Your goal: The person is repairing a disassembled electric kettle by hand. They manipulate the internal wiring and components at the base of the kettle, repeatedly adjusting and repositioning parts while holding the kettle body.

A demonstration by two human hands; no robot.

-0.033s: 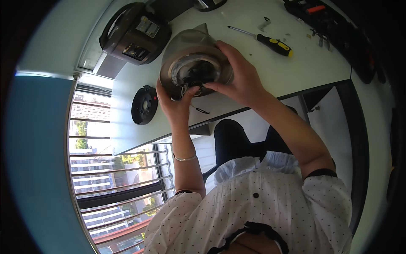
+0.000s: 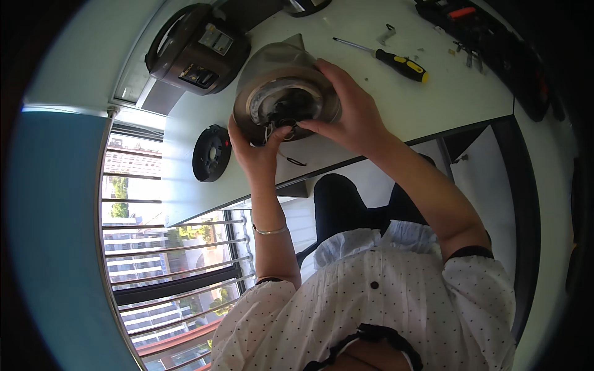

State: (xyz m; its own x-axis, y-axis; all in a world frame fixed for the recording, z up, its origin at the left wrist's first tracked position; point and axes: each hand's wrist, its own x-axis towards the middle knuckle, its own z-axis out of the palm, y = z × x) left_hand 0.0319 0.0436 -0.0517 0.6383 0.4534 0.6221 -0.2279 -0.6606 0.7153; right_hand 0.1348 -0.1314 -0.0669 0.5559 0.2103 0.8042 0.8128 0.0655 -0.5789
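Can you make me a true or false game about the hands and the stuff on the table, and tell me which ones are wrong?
1. The left hand and right hand both touch the metal kettle. True.
2. The right hand holds the screwdriver. False: it lies on the table.
3. The round black part is left of the kettle. True.
4. The bracelet is on the right wrist. False: it is on the left.
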